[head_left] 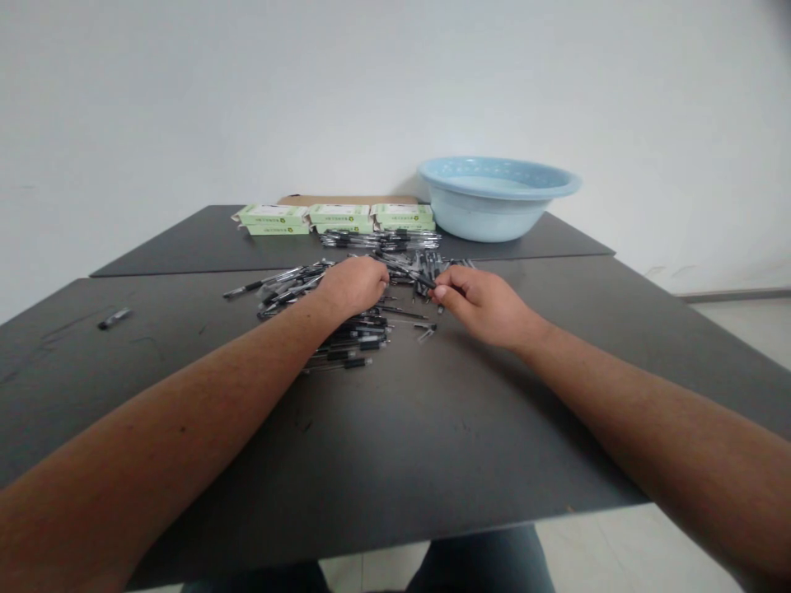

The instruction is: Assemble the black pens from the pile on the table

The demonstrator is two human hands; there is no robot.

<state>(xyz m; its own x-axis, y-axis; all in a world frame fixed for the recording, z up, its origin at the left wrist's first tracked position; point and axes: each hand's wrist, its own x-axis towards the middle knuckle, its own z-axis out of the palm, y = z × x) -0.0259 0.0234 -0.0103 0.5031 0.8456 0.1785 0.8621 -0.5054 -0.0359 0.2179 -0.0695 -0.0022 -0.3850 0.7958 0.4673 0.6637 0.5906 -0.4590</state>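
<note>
A heap of several black-and-clear pens (346, 333) lies in the middle of the dark grey table (395, 428). My left hand (353, 284) rests on top of the heap with its fingers curled. My right hand (482, 303) is just to its right, fingers pinched. Both hands hold the same pen (410, 273), one at each end, a little above the pile.
Three green-and-white boxes (337, 217) stand in a row at the back, with a row of pens (380, 240) in front of them. A light blue plastic basin (498, 196) sits at the back right. One loose pen part (114, 318) lies far left.
</note>
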